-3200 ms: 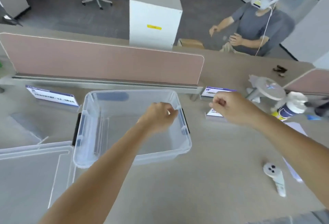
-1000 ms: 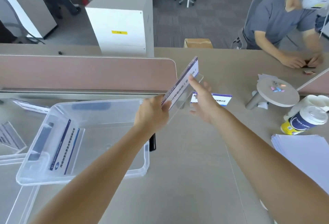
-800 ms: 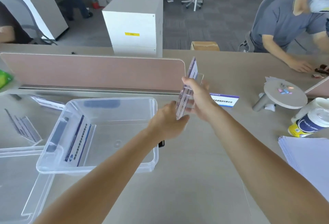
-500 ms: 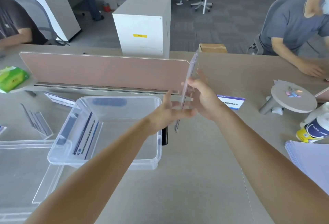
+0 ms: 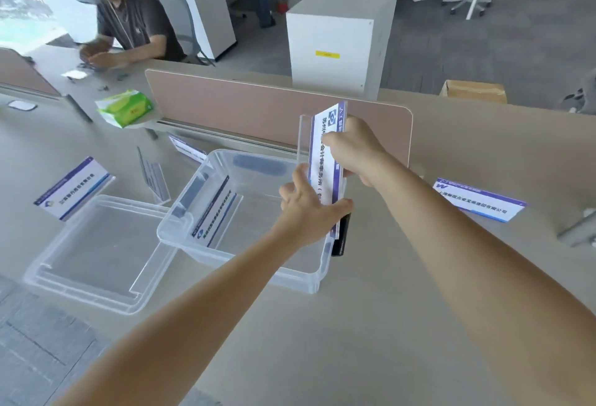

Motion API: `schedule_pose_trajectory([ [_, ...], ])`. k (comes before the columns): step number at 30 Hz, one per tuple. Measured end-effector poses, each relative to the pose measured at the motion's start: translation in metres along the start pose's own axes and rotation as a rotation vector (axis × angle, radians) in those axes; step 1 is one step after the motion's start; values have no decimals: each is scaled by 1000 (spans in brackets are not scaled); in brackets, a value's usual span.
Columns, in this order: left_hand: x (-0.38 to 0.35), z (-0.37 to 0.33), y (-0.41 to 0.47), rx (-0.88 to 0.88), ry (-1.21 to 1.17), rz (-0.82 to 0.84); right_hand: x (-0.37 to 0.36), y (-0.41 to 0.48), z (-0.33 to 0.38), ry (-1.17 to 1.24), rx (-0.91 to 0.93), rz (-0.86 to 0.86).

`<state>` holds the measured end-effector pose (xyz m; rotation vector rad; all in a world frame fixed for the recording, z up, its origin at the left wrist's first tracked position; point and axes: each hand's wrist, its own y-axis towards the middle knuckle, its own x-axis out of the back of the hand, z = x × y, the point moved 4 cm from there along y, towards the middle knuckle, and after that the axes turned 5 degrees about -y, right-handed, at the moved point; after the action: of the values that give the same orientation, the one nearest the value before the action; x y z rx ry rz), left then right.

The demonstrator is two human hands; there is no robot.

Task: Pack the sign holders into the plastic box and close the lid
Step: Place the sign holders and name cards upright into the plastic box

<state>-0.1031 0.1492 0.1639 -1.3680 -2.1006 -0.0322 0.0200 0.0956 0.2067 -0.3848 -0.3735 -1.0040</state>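
Note:
Both hands hold one clear acrylic sign holder (image 5: pixel 325 160) with a white and purple card, turned on end above the right rim of the clear plastic box (image 5: pixel 245 260). My right hand (image 5: pixel 354 150) grips its upper part. My left hand (image 5: pixel 306 208) holds its lower end. One sign holder (image 5: pixel 214 212) leans inside the box against its left wall. The clear lid (image 5: pixel 93 254) lies flat to the left of the box. More sign holders lie on the desk: one at the right (image 5: pixel 477 199), one at the left (image 5: pixel 72 187), two behind the box (image 5: pixel 153 176) (image 5: pixel 187 149).
A pink divider panel (image 5: pixel 258 108) runs along the desk behind the box. A green tissue pack (image 5: pixel 124 107) sits at its left end. A person works at the far left of the desk. A white cabinet (image 5: pixel 335 37) stands beyond the divider.
The sign holder has moved left from beside the box to over its right rim, still upright in both hands, its printed face now turned towards me. My view has swung left.

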Motion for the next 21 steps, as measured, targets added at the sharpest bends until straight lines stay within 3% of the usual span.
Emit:
schedule_pose_trajectory([
  [5, 19, 19, 0, -154, 273, -104, -39, 5, 5, 9, -76, 38],
  [11, 48, 55, 15, -206, 313, 152, -96, 20, 16, -21, -230, 7],
  [21, 120, 112, 60, -262, 385, 215, -187, 55, 44, -46, -431, -56],
])
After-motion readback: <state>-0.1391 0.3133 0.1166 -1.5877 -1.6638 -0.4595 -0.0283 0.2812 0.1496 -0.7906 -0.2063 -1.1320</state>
